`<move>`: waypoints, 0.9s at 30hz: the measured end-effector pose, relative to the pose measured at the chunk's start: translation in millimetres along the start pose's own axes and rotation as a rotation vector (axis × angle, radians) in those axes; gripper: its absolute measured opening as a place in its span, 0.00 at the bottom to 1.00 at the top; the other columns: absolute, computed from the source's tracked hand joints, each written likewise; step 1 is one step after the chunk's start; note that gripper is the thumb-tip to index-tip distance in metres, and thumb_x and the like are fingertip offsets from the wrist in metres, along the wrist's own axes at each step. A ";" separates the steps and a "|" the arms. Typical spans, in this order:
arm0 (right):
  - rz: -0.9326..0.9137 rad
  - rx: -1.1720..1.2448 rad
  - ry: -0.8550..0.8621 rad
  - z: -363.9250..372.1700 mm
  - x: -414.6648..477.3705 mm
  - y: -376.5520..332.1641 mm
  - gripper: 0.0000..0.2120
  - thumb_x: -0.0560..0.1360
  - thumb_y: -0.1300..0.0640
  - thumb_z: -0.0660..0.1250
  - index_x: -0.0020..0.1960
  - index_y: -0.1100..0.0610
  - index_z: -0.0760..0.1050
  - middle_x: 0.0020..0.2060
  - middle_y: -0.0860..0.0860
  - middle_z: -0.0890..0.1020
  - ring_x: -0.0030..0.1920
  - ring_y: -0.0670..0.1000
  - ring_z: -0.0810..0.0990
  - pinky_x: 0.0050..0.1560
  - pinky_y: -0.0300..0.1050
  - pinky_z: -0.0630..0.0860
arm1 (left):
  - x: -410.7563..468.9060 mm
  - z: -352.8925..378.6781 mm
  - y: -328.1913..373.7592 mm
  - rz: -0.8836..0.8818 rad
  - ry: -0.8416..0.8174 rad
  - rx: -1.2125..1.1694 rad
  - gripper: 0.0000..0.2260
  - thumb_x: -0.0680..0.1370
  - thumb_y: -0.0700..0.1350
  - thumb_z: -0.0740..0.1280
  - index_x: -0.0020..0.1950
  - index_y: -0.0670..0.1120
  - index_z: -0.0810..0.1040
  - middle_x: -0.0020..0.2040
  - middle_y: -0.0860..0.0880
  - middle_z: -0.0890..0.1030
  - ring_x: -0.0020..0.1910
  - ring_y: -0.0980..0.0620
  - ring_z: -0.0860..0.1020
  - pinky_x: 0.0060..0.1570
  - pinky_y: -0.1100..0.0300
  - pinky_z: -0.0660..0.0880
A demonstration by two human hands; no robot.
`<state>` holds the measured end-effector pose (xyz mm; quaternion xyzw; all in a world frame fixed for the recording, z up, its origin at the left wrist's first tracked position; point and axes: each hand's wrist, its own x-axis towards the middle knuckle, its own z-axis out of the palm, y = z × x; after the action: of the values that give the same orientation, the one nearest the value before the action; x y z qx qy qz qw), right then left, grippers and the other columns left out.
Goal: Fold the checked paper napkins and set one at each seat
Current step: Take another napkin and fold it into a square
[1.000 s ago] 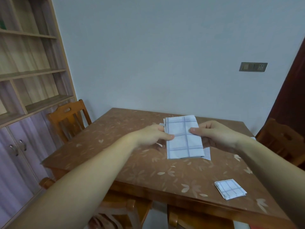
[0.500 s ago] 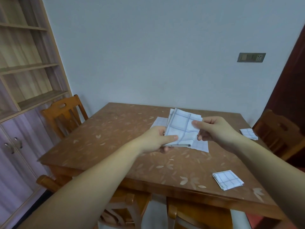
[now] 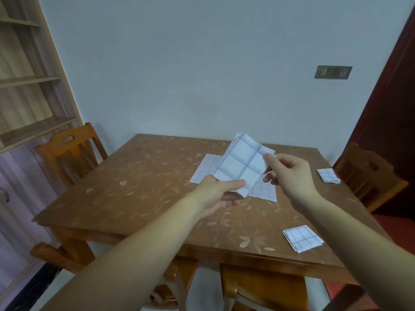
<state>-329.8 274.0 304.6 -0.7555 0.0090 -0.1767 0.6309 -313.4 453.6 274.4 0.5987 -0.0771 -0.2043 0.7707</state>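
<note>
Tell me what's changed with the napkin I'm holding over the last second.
The held napkin, a long strip a second ago, is now folded in half and tilted. The left hand and right hand still pinch it above the table. The flat sheet below and the near folded napkin have not moved.

The table [image 3: 134,176] holds flat napkin sheets [image 3: 205,168] centrally, a near folded napkin [image 3: 302,241] and a right-edge folded napkin [image 3: 328,175].

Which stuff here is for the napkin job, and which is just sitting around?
For the job: checked napkin gripped by left hand and right hand; flat napkin sheets on the table; near folded napkin at the front edge; far folded napkin beside the right chair.

Just lying about: bookshelf; cabinet doors; wall switch plate.
</note>
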 end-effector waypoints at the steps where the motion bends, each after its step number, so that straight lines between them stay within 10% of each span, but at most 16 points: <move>1: 0.066 0.021 -0.060 0.2 -0.9 -0.1 0.10 0.77 0.54 0.69 0.39 0.57 0.79 0.31 0.46 0.82 0.30 0.49 0.80 0.33 0.38 0.73 | 2.1 -2.5 -0.5 0.016 0.002 0.030 0.06 0.75 0.37 0.71 0.50 0.47 0.82 0.42 0.46 0.85 0.36 0.49 0.83 0.39 0.57 0.78; 6: 0.313 0.081 -0.340 14.5 -7.4 10.2 0.08 0.74 0.57 0.72 0.52 0.59 0.81 0.43 0.54 0.86 0.36 0.48 0.81 0.32 0.38 0.76 | 8.1 -8.3 -1.4 0.064 -0.022 0.114 0.10 0.74 0.37 0.72 0.52 0.50 0.82 0.44 0.49 0.86 0.39 0.52 0.83 0.38 0.60 0.77; 15: 0.262 0.028 -0.213 33.9 -4.6 24.0 0.08 0.75 0.58 0.71 0.50 0.62 0.81 0.38 0.55 0.83 0.29 0.49 0.78 0.34 0.42 0.76 | 23.2 -36.5 -12.6 0.108 0.213 0.125 0.03 0.78 0.45 0.68 0.50 0.49 0.82 0.44 0.47 0.84 0.35 0.52 0.79 0.31 0.61 0.73; 27: 0.251 0.076 -0.193 62.8 7.8 46.3 0.13 0.75 0.48 0.69 0.55 0.55 0.79 0.49 0.54 0.86 0.49 0.57 0.85 0.43 0.56 0.82 | 25.1 -74.9 -25.7 0.268 0.190 0.427 0.07 0.82 0.48 0.60 0.50 0.50 0.77 0.38 0.52 0.79 0.35 0.56 0.78 0.31 0.61 0.74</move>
<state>-295.3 322.4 253.5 -0.7374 0.0361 -0.0230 0.6741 -269.2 505.0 226.4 0.7486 -0.1242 -0.0226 0.6509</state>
